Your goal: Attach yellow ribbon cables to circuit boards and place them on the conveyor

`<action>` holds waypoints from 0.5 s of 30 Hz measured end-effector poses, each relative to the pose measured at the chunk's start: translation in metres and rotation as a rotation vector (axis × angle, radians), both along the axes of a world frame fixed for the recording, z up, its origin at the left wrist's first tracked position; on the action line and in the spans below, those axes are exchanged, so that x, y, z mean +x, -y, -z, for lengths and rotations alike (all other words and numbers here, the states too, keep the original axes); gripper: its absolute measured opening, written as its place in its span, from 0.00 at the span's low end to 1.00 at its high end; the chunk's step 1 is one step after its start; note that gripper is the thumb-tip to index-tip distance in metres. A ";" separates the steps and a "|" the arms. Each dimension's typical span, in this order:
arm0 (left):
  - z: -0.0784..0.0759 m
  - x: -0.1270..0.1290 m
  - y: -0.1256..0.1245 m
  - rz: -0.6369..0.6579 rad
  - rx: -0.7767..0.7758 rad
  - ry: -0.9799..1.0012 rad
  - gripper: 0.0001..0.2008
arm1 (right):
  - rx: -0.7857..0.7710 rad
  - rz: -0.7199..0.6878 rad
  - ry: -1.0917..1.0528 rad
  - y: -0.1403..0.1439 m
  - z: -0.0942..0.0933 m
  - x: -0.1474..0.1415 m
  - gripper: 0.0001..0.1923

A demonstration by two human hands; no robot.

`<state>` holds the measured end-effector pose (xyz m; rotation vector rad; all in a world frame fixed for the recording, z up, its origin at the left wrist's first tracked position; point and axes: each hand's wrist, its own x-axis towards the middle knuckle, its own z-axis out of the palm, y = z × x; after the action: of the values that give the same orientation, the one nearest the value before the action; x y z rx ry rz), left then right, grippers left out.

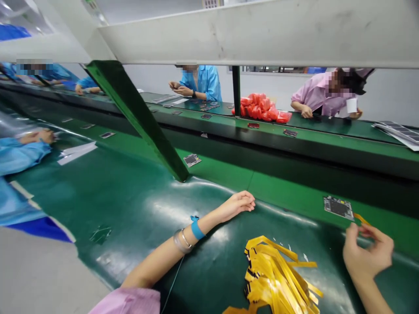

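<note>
My left hand (236, 205) rests on the dark green work surface (137, 205) near the belt's edge, fingers loosely together, holding nothing. A blue wrist strap (197, 228) and a bangle sit on that wrist. My right hand (366, 253) pinches a thin yellow flex strip (360, 218) beside a small dark circuit board (338, 206) lying on the green belt. A heap of yellow flex strips (278, 279) lies between my arms.
A slanted green post (140, 117) stands on the belt, with another small board (192, 160) beside it. Co-workers sit across the line and at my left. Red packets (262, 108) are piled on the far bench. White sheets (77, 152) lie at left.
</note>
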<state>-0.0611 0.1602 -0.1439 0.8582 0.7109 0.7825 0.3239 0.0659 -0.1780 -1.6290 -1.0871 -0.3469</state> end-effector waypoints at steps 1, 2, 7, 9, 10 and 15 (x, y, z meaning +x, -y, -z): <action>0.001 0.000 -0.001 0.003 0.003 -0.001 0.19 | -0.006 0.009 0.068 0.002 -0.003 -0.006 0.16; 0.002 0.000 -0.001 0.005 0.004 -0.003 0.19 | 0.000 0.012 0.129 0.004 -0.006 -0.011 0.14; -0.001 0.000 0.000 -0.005 0.002 -0.012 0.21 | 0.020 -0.053 0.318 0.010 -0.018 -0.027 0.06; -0.003 0.001 0.001 -0.013 0.005 -0.022 0.22 | 0.044 -0.090 0.356 0.009 -0.018 -0.028 0.05; -0.004 0.001 0.001 -0.016 0.009 -0.029 0.22 | 0.051 -0.110 0.360 0.009 -0.018 -0.028 0.04; -0.002 0.001 0.001 -0.020 0.037 -0.078 0.23 | 0.003 -0.156 0.226 0.005 -0.013 -0.028 0.07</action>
<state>-0.0605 0.1593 -0.1420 0.9206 0.7767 0.7852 0.2956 0.0607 -0.1651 -1.5166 -1.3752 -0.4367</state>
